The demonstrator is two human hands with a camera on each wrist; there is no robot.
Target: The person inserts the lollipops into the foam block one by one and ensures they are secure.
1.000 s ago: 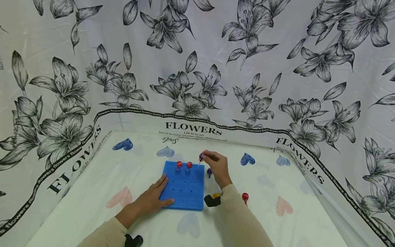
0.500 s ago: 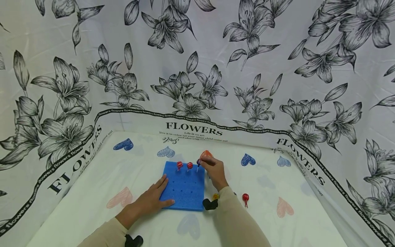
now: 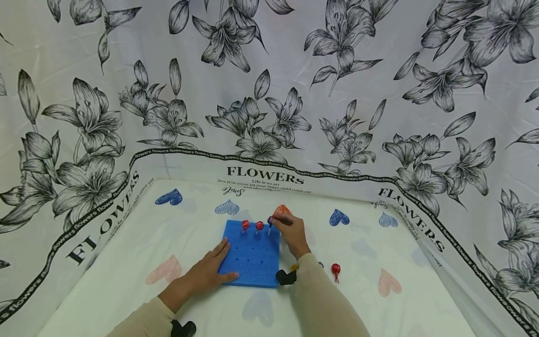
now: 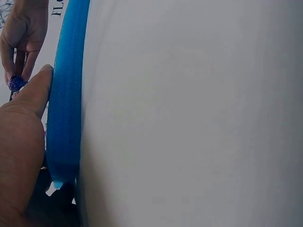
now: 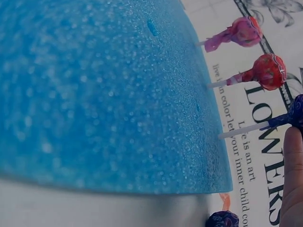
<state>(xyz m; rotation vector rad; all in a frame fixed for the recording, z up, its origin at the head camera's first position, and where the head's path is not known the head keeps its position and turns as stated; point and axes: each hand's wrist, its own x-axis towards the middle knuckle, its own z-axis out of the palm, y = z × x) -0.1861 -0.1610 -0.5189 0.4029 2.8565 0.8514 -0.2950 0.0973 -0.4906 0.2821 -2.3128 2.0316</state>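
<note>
Okay, square blue foam block has two round red-wrapped lollipops on white sticks upright in its far row, left one and middle one; small dark holes show in the nearer rows. Round dark-blue-wrapped lollipop is at the right end of that far row, stick upright and meeting the block; can't tell how deep, but more stick shows than on the red pair. Right hand pinches its wrapped head between thumb and fingers. Left hand lies along the block's left edge, fingers extended, gripping nothing. On the white cloth to the right: red-wrapped loose lollipop, yellow-wrapped lollipop mostly behind the sleeve, second dark-blue lollipop just beside the block. Versus 1.0 s ago: held lollipop is lower and straighter; red pair unchanged.
</note>
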